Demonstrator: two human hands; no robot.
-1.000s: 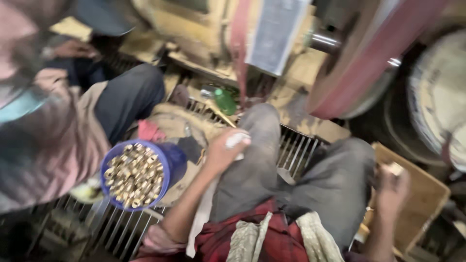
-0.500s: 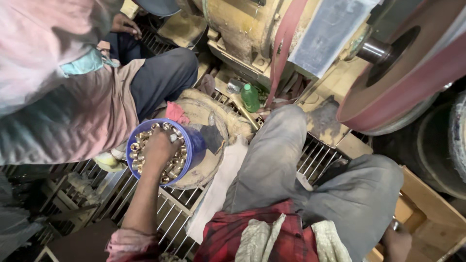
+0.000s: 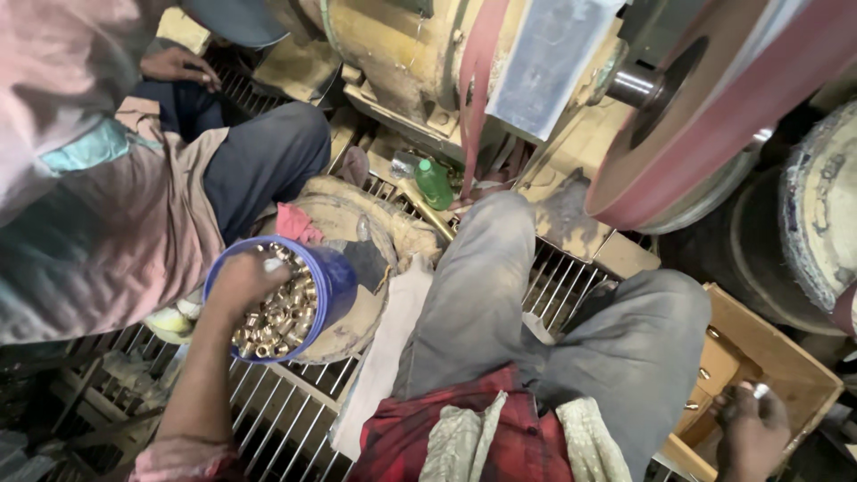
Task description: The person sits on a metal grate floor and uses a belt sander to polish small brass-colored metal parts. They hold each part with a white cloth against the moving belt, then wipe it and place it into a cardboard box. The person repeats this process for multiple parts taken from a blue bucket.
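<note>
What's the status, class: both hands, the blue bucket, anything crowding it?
Left hand down in blue bucket of brass parts. Right hand over wooden box, pinching a small piece. Co-worker's knee close beside bucket.

I sit on a metal grate floor (image 3: 286,419) — its bars dusty and grey. Ahead stands a big yellowish machine (image 3: 402,62) with a reddish belt (image 3: 478,80), and a broad red-rimmed wheel (image 3: 714,98) turns off its shaft. A green bottle (image 3: 435,185) lies under it — the light is dim and warm.
</note>
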